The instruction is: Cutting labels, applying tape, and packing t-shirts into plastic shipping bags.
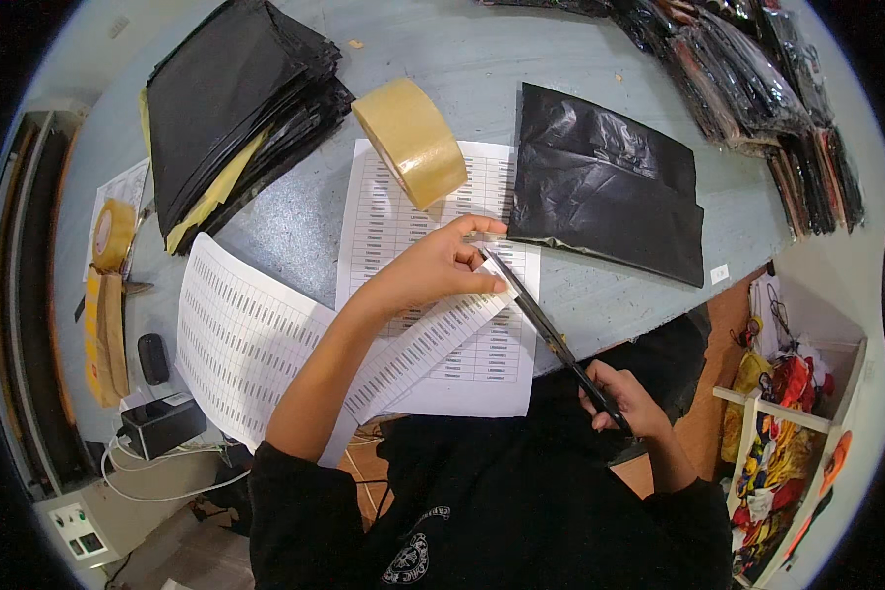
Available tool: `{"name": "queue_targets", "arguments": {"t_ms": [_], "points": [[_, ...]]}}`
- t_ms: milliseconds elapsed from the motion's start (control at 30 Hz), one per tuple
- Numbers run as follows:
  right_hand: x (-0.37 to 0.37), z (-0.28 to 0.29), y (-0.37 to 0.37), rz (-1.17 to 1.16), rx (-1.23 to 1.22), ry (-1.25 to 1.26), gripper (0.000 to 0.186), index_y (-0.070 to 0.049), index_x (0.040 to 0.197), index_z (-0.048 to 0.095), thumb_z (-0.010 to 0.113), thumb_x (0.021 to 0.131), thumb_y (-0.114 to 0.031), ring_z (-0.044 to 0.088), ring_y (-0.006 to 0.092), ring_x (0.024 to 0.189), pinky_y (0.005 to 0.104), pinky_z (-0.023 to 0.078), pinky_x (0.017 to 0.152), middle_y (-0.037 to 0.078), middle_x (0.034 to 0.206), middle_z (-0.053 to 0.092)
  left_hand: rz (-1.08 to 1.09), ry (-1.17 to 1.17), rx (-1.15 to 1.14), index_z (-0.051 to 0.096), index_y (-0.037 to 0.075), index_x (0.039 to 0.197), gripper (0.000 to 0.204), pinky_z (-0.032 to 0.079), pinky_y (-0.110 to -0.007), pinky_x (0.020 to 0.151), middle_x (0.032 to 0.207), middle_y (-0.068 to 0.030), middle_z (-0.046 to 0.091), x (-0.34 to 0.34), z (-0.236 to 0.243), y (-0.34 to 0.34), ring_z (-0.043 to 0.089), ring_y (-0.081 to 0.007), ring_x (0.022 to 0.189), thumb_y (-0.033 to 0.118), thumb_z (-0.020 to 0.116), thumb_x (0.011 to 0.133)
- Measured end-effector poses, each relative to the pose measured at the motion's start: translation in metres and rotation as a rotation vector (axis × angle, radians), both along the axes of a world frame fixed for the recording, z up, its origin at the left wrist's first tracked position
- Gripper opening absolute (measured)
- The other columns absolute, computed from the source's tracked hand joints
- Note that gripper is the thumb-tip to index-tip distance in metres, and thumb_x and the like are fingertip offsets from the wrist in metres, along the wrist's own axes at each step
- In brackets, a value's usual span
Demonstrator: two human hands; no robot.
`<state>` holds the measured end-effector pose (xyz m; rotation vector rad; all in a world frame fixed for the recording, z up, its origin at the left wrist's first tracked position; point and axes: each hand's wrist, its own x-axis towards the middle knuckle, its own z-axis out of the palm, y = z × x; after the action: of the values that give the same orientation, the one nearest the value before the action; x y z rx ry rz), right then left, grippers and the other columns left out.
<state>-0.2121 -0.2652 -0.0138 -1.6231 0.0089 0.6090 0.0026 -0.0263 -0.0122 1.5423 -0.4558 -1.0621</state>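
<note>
L grip [462, 261] pinches printed strip [428, 349] above sheet [482, 393] on tabletop [285, 206]; R grip [624, 398] wrapped round scissors [543, 322], blades by strip's tip. Cutting approx. partway, I'd judge: most of strip uncut; sheet below looks whole.

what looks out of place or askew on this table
The stack of thin black plastic looks askew: its layers are unevenly lined up and flat yellow material sticks out. A small tan scrap also lies loose on the grey-blue table.
</note>
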Motion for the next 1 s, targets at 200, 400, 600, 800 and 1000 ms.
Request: {"name": "queue_targets", "arguments": {"t_ms": [200, 400, 600, 800, 1000], "points": [[0.0000, -0.0011, -0.0008, 0.013, 0.004, -0.044, 0.050, -0.005, 0.088, 0.045, 0.074, 0.071, -0.042, 0.048, 0.0080, 0.053, 0.0229, 0.036, 0.047, 0.000, 0.064, 0.049, 0.000, 0.005, -0.004, 0.044, 0.006, 0.126, 0.062, 0.045, -0.019, 0.063, 0.087, -0.0113, 0.065, -0.0008, 0.0003, -0.0004, 0.062, -0.0121, 0.075, 0.009, 0.073, 0.072], [0.0015, 0.0026, -0.0009, 0.016, 0.010, -0.014, 0.047, -0.004, 0.088, 0.045, 0.074, 0.072, -0.038, 0.047, 0.0081, 0.053, 0.0229, 0.035, 0.047, 0.000, 0.063, 0.048, -0.008, 0.028, -0.036, 0.043, 0.006, 0.126, 0.061, 0.045, -0.018, 0.063, 0.088, -0.0109, 0.065, -0.0003, -0.0007, 0.0004, 0.062, -0.0118, 0.076, 0.007, 0.072, 0.073], [0.0000, 0.0001, -0.0022, 0.008, 0.025, -0.012, 0.047, -0.004, 0.089, 0.046, 0.075, 0.072, -0.037, 0.048, 0.0081, 0.053, 0.0229, 0.036, 0.047, 0.000, 0.064, 0.049, -0.008, 0.008, -0.027, 0.042, 0.006, 0.126, 0.062, 0.045, -0.018, 0.062, 0.088, -0.0116, 0.065, -0.0003, -0.0008, 0.0000, 0.062, -0.0117, 0.076, 0.008, 0.073, 0.072], [-0.0003, -0.0002, -0.0028, 0.005, 0.028, -0.004, 0.046, -0.004, 0.089, 0.047, 0.074, 0.072, -0.037, 0.048, 0.0081, 0.053, 0.0227, 0.037, 0.048, 0.000, 0.064, 0.050, -0.020, -0.031, 0.004, 0.042, 0.005, 0.127, 0.063, 0.044, -0.018, 0.061, 0.086, -0.0121, 0.065, 0.0008, -0.0025, 0.0006, 0.062, -0.0123, 0.075, 0.009, 0.073, 0.072], [0.0007, 0.0022, -0.0029, 0.008, 0.035, -0.005, 0.044, -0.004, 0.089, 0.047, 0.075, 0.073, -0.034, 0.047, 0.0076, 0.055, 0.0225, 0.036, 0.049, 0.000, 0.066, 0.050, -0.017, -0.033, 0.010, 0.042, 0.005, 0.127, 0.064, 0.044, -0.018, 0.061, 0.086, -0.0116, 0.065, 0.0003, -0.0019, 0.0006, 0.062, -0.0120, 0.074, 0.010, 0.073, 0.072]]}}
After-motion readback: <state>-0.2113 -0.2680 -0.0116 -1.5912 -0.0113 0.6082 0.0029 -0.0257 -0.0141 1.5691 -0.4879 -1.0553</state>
